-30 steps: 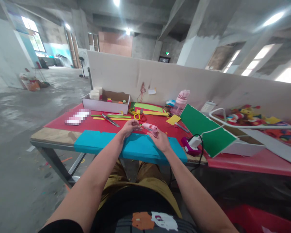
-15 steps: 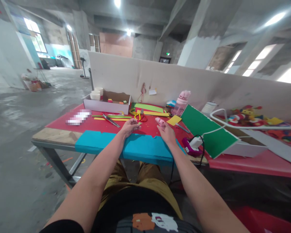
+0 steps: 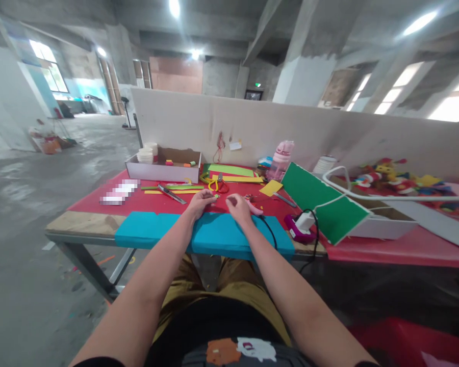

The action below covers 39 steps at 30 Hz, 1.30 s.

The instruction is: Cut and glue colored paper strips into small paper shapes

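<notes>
My left hand (image 3: 200, 203) is closed in a pinch on a small green piece (image 3: 217, 196), too small to make out well. Facing it, a short gap away, is my right hand (image 3: 238, 206); its fingers are loosely bent and slightly apart, and I see nothing in them. Just to its right a pink glue gun (image 3: 255, 208) lies on the red table cover (image 3: 153, 204), its black cord running over the blue padded edge (image 3: 218, 234). Beyond the hands lie yellow-handled scissors (image 3: 213, 184) and red-handled pliers (image 3: 223, 187). A utility knife (image 3: 172, 194) rests left of them.
A white box (image 3: 162, 171) with paper cups (image 3: 145, 155) stands back left. Yellow and green strips (image 3: 174, 187) lie before it. To the right are a pink bottle (image 3: 281, 159), a yellow card (image 3: 271, 188), a leaning green board (image 3: 325, 204) and a purple power strip (image 3: 299, 230).
My right hand has let go of the pink glue gun, now on the table, and has moved left toward my left hand. The left hand still pinches the small green piece.
</notes>
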Tool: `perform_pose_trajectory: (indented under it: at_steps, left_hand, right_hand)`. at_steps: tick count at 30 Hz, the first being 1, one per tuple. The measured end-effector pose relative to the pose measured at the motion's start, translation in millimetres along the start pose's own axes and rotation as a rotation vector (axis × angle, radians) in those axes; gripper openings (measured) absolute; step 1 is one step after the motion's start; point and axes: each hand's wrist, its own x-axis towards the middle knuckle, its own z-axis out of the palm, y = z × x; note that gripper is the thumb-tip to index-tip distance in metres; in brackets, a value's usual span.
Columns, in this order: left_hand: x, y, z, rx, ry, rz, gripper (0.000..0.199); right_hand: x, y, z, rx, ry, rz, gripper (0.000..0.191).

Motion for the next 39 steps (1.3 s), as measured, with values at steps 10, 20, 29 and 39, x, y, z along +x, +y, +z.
perform_pose_trajectory:
  at_steps: [10, 20, 29, 39]
  left_hand:
    - [1.2, -3.2, 0.4, 0.117, -0.078, 0.000, 0.038]
    - [-2.1, 1.4, 3.2, 0.202, -0.020, 0.014, 0.035]
    - [-3.8, 2.5, 3.0, 0.196, -0.044, 0.013, 0.035]
    - [-1.0, 1.9, 2.0, 0.135, 0.086, -0.024, 0.034]
  right_hand:
    - [-6.0, -5.9, 36.5, 0.900, -0.220, 0.320, 0.038]
    - [-4.1, -5.5, 35.0, 0.917, -0.256, 0.341, 0.027]
    - [-7.2, -7.3, 32.4, 0.855, -0.189, 0.290, 0.030]
    - [-8.5, -7.2, 35.0, 0.802, -0.229, 0.268, 0.034]
